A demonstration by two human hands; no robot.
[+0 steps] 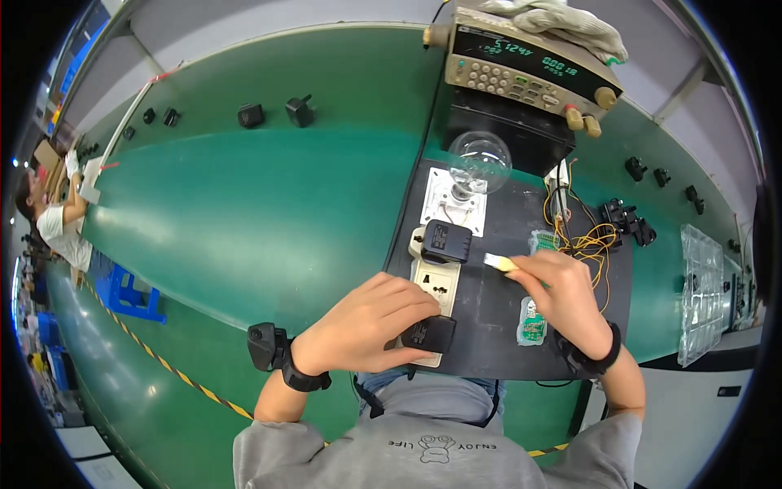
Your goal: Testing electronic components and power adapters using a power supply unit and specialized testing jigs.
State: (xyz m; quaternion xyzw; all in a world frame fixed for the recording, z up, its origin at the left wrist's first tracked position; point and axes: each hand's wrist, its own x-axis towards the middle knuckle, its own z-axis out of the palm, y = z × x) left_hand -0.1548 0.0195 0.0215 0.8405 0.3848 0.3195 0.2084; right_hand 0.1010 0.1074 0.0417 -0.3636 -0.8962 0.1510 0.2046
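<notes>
1. The left hand (371, 322) has its grip closed round a black plug adapter (429, 334), fingers curled over its top, pressing it onto the near end of a cream socket strip (436, 281).
2. Just beyond that grip, a second black adapter (445, 242) sits on the far end of the same strip.
3. The right hand (566, 297) pinches a small white-and-yellow piece (499, 262) between thumb and fingertips, held above the dark mat (489, 314) just right of the strip.
4. Under the right wrist lies a small green circuit board (532, 323); yellow wires (590, 244) trail beyond the knuckles.
5. Further off, past both grips, a clear light bulb (479, 160) stands on a white plate, with a bench meter (525, 69) behind it on the green worktop (269, 212).
</notes>
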